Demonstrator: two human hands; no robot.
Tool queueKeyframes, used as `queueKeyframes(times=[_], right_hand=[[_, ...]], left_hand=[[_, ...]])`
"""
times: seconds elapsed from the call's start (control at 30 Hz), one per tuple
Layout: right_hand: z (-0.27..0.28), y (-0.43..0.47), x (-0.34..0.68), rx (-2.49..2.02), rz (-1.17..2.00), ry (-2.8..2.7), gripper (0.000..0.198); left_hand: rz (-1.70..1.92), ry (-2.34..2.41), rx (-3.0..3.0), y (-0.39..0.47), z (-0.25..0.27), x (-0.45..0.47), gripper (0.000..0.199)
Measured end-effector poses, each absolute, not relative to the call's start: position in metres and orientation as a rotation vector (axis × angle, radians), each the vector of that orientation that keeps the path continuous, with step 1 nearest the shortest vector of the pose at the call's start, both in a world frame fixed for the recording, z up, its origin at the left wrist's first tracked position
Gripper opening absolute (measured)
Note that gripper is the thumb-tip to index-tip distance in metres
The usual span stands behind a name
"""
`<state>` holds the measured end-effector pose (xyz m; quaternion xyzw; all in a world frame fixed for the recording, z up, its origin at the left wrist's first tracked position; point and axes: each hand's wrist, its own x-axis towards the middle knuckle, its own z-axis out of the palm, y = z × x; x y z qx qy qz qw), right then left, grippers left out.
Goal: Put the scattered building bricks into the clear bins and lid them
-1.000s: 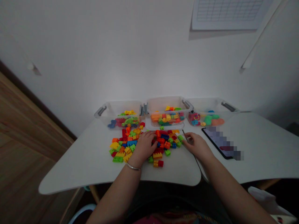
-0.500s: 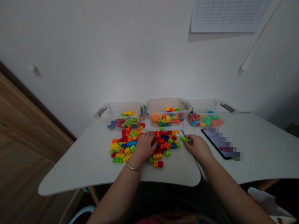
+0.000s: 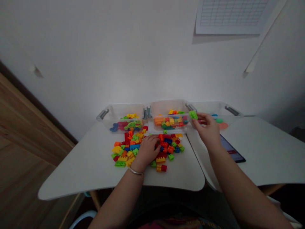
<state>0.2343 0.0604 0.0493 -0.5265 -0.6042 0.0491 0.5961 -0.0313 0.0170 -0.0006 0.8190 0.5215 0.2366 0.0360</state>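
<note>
My right hand (image 3: 206,131) is raised at the right end of the middle bin, a bright green toy brick (image 3: 193,114) pinched between its fingertips. Loose toy bricks in red, yellow, orange, blue and green lie in a pile (image 3: 134,147) on the white table. Over the middle of that pile rests my left hand (image 3: 149,148), fingers spread and thumb apart, touching bricks. Whatever lies under its palm is hidden. A yellow brick and a red brick (image 3: 164,168) sit together at the pile's near edge.
Three clear bins stand along the wall: a left bin (image 3: 111,111) and a middle bin (image 3: 166,105) with bricks and toys, and a right bin (image 3: 207,106) with colourful pieces, partly behind my right hand. A phone (image 3: 234,153) lies right of my right forearm.
My right hand has lifted the green brick off the table's seam and carried it up and away from me to the middle bin's right end. The left hand stays put.
</note>
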Motion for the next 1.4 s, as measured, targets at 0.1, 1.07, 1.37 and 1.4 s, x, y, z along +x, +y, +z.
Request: queueKeyframes(times=[0.1, 1.07, 1.37, 1.4], right_hand=[[0.069, 0.084, 0.223, -1.147, 0.138, -1.405, 0.034], [0.068, 0.096, 0.204, -0.958, 0.219, -1.468, 0.031], [0.007, 0.046, 0.22, -1.15, 0.193, -1.49, 0.028], [0.001, 0.046, 0.223, -1.183, 0.181, -1.541, 0.027]], left_hand=[[0.739, 1.59, 2.514, 0.018, -0.002, -0.032, 0.026], [0.729, 1.595, 2.501, 0.016, 0.002, -0.032, 0.025], [0.735, 1.593, 2.508, 0.016, 0.0, -0.032, 0.026], [0.737, 1.591, 2.505, 0.016, -0.001, -0.032, 0.026]])
